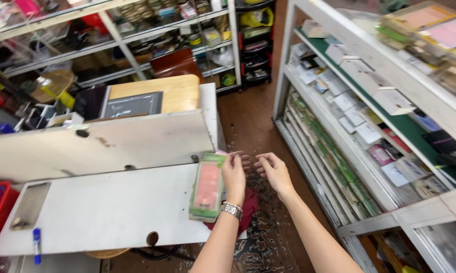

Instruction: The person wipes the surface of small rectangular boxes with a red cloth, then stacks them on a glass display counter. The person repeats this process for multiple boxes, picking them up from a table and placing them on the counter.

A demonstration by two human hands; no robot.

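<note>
Both hands curl loosely, holding nothing I can see: left hand (234, 174) brushing the green-pink packet stack (208, 188), right hand (273, 171) beside it. White board (101, 212) at nine o'clock, glass display case (369, 136) at three.

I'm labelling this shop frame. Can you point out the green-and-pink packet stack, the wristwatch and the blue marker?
green-and-pink packet stack (207, 188), head view, pink middle of the top packet.
wristwatch (231, 209), head view, metal band on the left wrist.
blue marker (36, 244), head view, middle of its barrel.
</note>
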